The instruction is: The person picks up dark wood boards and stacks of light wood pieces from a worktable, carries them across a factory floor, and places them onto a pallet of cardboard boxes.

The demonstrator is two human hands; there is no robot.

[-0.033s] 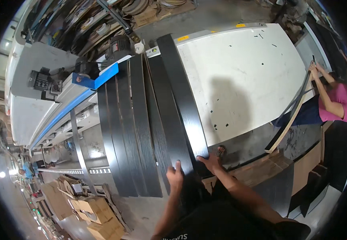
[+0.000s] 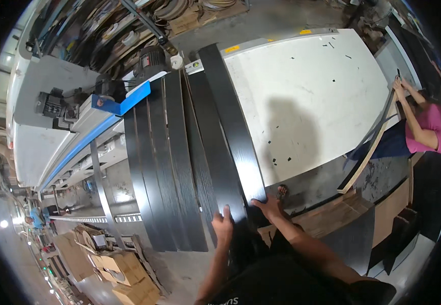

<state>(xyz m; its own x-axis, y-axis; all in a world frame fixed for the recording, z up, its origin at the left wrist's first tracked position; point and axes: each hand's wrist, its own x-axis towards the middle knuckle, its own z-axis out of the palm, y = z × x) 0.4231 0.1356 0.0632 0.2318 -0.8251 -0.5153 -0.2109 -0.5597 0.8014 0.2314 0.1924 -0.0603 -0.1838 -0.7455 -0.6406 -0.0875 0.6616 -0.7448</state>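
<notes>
Long black boards with a wood-grain face lie side by side in front of me. My right hand (image 2: 270, 208) is closed on the near end of the rightmost black board (image 2: 234, 117), its thumb on the top face. That board rests partly over the edge of a white worktable. My left hand (image 2: 223, 226) is closed at the near end of the neighbouring black board (image 2: 211, 132), thumb up and the other fingers hidden underneath. Several more black boards (image 2: 152, 168) lie to the left, with narrow gaps between them.
The white worktable (image 2: 301, 91) bears small dark scraps. At right a person in a pink top (image 2: 427, 129) holds long narrow strips (image 2: 365, 165). A machine with a blue guard (image 2: 135, 97) and motor (image 2: 152, 62) stands left. Cardboard boxes (image 2: 121, 269) sit at lower left.
</notes>
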